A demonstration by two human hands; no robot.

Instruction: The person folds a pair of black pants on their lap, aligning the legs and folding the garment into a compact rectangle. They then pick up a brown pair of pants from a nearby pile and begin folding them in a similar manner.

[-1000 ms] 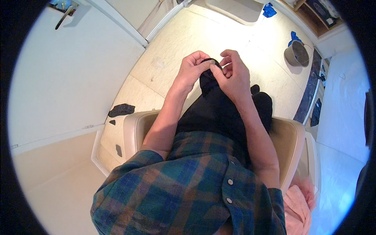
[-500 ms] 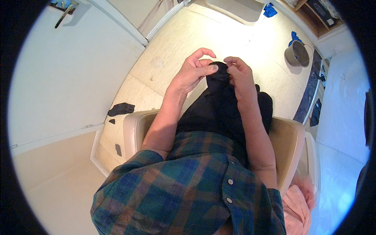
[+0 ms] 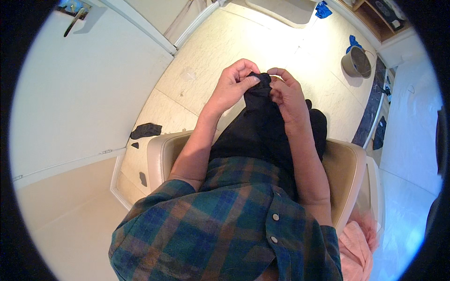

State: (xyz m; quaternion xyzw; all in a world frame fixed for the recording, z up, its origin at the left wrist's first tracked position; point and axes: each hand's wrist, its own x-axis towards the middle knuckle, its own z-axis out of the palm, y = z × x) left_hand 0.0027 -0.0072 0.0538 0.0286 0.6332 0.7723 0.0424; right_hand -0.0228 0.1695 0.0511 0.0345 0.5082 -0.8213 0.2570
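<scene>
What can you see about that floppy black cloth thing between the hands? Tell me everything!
The piece of plain, soft-looking black cloth is bunched and wrinkled at its top edge. The bare left hand pinches its upper left, thumb on top; the bare right hand holds its upper right. Below, it blends into the black trousers, so its end and full shape can't be told.

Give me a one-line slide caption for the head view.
Left hand and right hand pinch a black cloth over black trousers, in a beige armchair.
</scene>
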